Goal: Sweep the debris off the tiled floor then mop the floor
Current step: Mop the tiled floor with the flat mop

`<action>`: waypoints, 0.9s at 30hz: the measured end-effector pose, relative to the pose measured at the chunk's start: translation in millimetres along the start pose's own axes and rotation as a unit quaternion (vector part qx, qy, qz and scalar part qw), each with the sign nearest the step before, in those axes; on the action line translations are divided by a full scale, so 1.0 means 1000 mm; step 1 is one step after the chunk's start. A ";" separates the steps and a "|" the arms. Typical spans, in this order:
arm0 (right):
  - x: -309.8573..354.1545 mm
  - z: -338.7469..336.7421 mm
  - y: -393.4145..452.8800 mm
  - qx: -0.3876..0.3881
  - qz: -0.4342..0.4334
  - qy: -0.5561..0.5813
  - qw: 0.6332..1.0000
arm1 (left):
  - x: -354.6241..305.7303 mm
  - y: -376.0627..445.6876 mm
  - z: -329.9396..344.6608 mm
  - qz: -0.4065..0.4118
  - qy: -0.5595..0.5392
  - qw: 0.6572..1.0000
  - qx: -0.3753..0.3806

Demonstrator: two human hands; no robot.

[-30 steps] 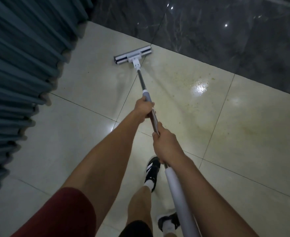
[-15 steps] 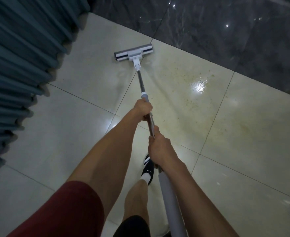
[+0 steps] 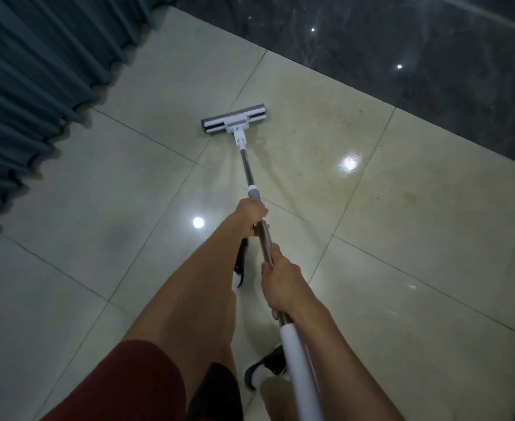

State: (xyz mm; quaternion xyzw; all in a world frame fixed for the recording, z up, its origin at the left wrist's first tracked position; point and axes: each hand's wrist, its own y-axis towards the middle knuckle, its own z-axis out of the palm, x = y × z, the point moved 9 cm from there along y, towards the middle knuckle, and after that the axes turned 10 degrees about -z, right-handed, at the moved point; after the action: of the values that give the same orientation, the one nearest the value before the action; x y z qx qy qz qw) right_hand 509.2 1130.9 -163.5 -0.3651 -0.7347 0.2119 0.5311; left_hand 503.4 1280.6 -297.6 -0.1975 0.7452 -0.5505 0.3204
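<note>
On glossy tiles [image 3: 402, 268], flat mop [image 3: 234, 122].

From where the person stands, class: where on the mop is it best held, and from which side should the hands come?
Grip the mop on its long thin pole, not the flat head on the tiled floor. The pole slants up toward the body, so hands come from above and wrap it, spaced apart, as the left hand and right hand do.
</note>
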 end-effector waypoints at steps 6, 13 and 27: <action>-0.062 0.049 -0.086 -0.002 0.022 0.005 1.000 | 0.106 -0.051 0.021 -0.018 -0.013 1.000 0.021; -0.082 0.109 -0.152 -0.013 0.039 0.012 0.999 | 0.191 -0.071 0.012 -0.033 -0.007 0.999 0.031; -0.125 0.232 -0.251 -0.041 0.088 0.055 0.994 | 0.332 -0.102 -0.014 -0.030 0.059 0.997 0.045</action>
State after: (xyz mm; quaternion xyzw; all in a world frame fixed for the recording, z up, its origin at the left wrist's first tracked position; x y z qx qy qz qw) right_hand 235.0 892.1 -146.0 -0.4608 -0.6775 0.2069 0.5346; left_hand 249.4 1043.3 -284.3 -0.1721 0.7311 -0.6035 0.2678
